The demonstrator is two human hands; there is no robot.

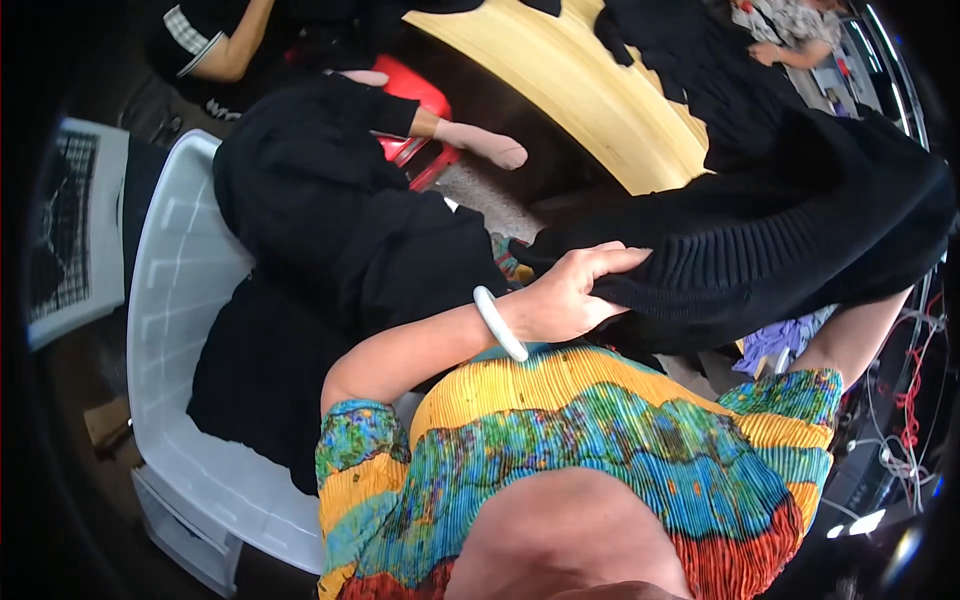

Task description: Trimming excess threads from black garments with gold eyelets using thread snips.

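Observation:
My left hand (565,300), with a white bangle at its wrist, pinches the edge of a black knitted garment (720,260) between thumb and fingers. A ribbed band in the knit runs just to the right of the fingertips. The garment stretches out to the right across my lap. On that side my right forearm goes up beneath the cloth, which covers the right hand. To the left, a heap of black cloth (320,200) fills and overhangs a white plastic tub (160,330).
A pale wooden tabletop (540,80) lies ahead, partly covered by more black cloth (700,80). A person's pink-socked foot (485,143) rests near a red stool (420,95). Another person's hand (768,53) is at far right. Purple cloth (785,340) and tangled cables (905,450) lie on the right.

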